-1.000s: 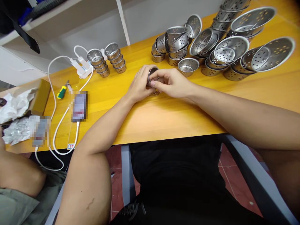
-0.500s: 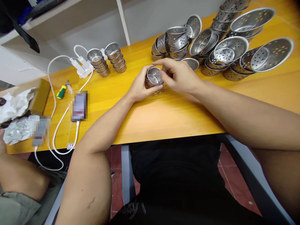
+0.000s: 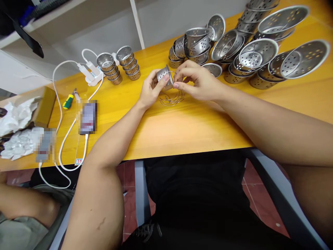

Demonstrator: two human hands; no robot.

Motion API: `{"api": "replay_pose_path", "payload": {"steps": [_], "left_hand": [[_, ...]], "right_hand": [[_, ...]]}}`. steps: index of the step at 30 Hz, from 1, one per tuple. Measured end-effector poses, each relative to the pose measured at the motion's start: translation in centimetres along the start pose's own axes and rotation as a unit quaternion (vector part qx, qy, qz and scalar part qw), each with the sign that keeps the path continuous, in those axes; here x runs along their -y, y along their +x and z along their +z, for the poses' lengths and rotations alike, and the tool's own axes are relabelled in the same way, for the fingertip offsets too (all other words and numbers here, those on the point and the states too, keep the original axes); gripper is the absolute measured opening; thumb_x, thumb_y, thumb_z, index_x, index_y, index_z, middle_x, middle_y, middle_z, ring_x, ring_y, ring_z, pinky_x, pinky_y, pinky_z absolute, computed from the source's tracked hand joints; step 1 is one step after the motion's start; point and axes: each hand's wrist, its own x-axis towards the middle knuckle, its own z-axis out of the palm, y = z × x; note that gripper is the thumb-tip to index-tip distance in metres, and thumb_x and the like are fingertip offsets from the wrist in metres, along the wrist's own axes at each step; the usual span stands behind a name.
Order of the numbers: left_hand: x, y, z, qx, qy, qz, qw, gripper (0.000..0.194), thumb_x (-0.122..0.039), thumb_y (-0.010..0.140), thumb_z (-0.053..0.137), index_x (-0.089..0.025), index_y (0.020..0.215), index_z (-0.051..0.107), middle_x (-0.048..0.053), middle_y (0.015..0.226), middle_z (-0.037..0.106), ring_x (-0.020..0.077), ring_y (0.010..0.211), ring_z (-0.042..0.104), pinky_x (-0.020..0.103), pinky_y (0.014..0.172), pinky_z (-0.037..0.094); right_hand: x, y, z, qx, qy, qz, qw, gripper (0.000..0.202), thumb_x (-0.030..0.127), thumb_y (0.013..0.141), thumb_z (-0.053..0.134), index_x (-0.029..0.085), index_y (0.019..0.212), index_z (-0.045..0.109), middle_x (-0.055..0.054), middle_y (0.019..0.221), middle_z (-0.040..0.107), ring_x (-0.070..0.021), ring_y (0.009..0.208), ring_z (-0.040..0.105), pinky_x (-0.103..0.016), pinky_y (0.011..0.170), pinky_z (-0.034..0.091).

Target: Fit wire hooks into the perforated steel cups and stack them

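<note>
A small perforated metal cup (image 3: 161,74) is tilted on its side in my left hand (image 3: 151,91), its rim toward the right. My right hand (image 3: 194,80) is at the cup's rim with thumb and forefinger pinched together; whatever they hold is too small to make out. Thin wire rings (image 3: 171,99) lie on the yellow table (image 3: 182,132) just below the cup. Behind my right hand stand stacked and tilted perforated cups (image 3: 197,41).
Two short cup stacks (image 3: 110,71) stand at the back left near a white power strip (image 3: 93,77). A green-yellow screwdriver (image 3: 68,101), a phone (image 3: 88,118) and white cables lie left. Another person's arm (image 3: 28,205) is at the lower left.
The cup has turned from upright to tilted on its side, uncovering more of the wire rings. My right hand has shifted slightly. The other person's arm has moved lower.
</note>
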Motion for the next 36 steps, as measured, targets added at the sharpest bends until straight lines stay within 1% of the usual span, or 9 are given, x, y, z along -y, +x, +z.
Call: {"api": "replay_pose_path", "payload": {"steps": [4,10,14,17,21,26,30,33,36], "left_hand": [[-0.3,0.0,0.1,0.008,-0.005,0.010,1.000,0.091,-0.109,0.113,0.060,-0.029,0.151,0.080,0.009,0.134,0.086,0.0319,0.137,0.087,0.066,0.146,0.061],[-2.5,-0.2,-0.2,-0.014,-0.041,-0.006,0.999,0.089,-0.108,0.109,0.072,-0.026,0.140,0.087,0.007,0.126,0.085,0.0312,0.133,0.090,0.063,0.144,0.063],[-3.7,-0.3,-0.4,-0.018,-0.060,-0.023,0.998,0.088,-0.107,0.108,0.076,-0.026,0.138,0.088,0.008,0.125,0.083,0.0330,0.134,0.088,0.063,0.144,0.062],[-3.6,-0.3,-0.5,-0.004,-0.062,-0.017,0.998,0.089,-0.108,0.107,0.076,-0.026,0.141,0.088,0.009,0.126,0.084,0.0318,0.130,0.088,0.061,0.141,0.064],[-3.3,-0.3,-0.4,0.006,-0.053,-0.002,0.999,0.088,-0.108,0.108,0.075,-0.028,0.145,0.085,0.008,0.132,0.086,0.0302,0.129,0.089,0.059,0.137,0.067],[-1.5,-0.4,0.4,-0.031,-0.036,-0.021,0.999,0.091,-0.111,0.107,0.071,-0.031,0.152,0.074,0.010,0.143,0.084,0.0308,0.138,0.089,0.056,0.133,0.070],[1.9,-0.3,-0.4,-0.095,0.020,-0.078,0.992,0.096,-0.104,0.101,0.089,-0.038,0.163,0.058,0.013,0.164,0.078,0.0323,0.152,0.084,0.052,0.134,0.070],[4.0,-0.2,-2.0,-0.134,0.092,-0.108,0.981,0.099,-0.084,0.101,0.105,-0.037,0.169,0.051,0.015,0.171,0.071,0.0343,0.164,0.078,0.055,0.144,0.065],[4.5,-0.3,-3.5,-0.141,0.144,-0.153,0.967,0.095,-0.051,0.100,0.111,-0.033,0.171,0.049,0.016,0.172,0.070,0.0342,0.167,0.075,0.056,0.152,0.059]], "right_hand": [[-0.9,0.1,0.4,-0.030,0.039,-0.017,0.999,0.079,0.109,0.115,0.065,0.041,0.141,0.093,-0.018,0.160,0.082,-0.0519,0.158,0.065,-0.073,0.131,0.060],[-1.5,0.3,1.7,-0.076,0.116,-0.023,0.990,0.067,0.109,0.103,0.085,0.043,0.112,0.094,-0.012,0.153,0.087,-0.0505,0.149,0.077,-0.076,0.138,0.064],[-1.3,0.5,2.5,-0.104,0.160,-0.012,0.982,0.073,0.113,0.092,0.093,0.042,0.105,0.093,-0.013,0.152,0.089,-0.0533,0.149,0.079,-0.080,0.140,0.064],[-1.3,0.8,2.4,-0.103,0.189,0.000,0.977,0.075,0.115,0.087,0.096,0.042,0.103,0.091,-0.012,0.148,0.091,-0.0537,0.146,0.080,-0.082,0.139,0.062],[-1.0,1.1,1.5,-0.069,0.238,0.018,0.969,0.077,0.115,0.084,0.098,0.041,0.104,0.089,-0.011,0.138,0.093,-0.0530,0.144,0.081,-0.083,0.137,0.061],[-0.5,0.9,0.5,-0.047,0.232,0.027,0.971,0.080,0.119,0.084,0.093,0.043,0.109,0.090,-0.010,0.145,0.092,-0.0539,0.153,0.076,-0.086,0.142,0.057],[-0.6,0.1,0.4,-0.023,0.131,0.015,0.991,0.072,0.114,0.094,0.087,0.047,0.120,0.094,-0.010,0.165,0.086,-0.0546,0.164,0.069,-0.085,0.146,0.054],[-1.3,-0.5,0.7,0.020,0.053,-0.010,0.998,0.064,0.101,0.105,0.087,0.040,0.124,0.094,-0.015,0.169,0.082,-0.0566,0.167,0.069,-0.085,0.148,0.050],[-2.3,-0.6,1.0,0.037,0.029,-0.021,0.999,0.050,0.085,0.110,0.090,0.036,0.120,0.092,-0.017,0.169,0.080,-0.0562,0.163,0.073,-0.083,0.147,0.051]]}}
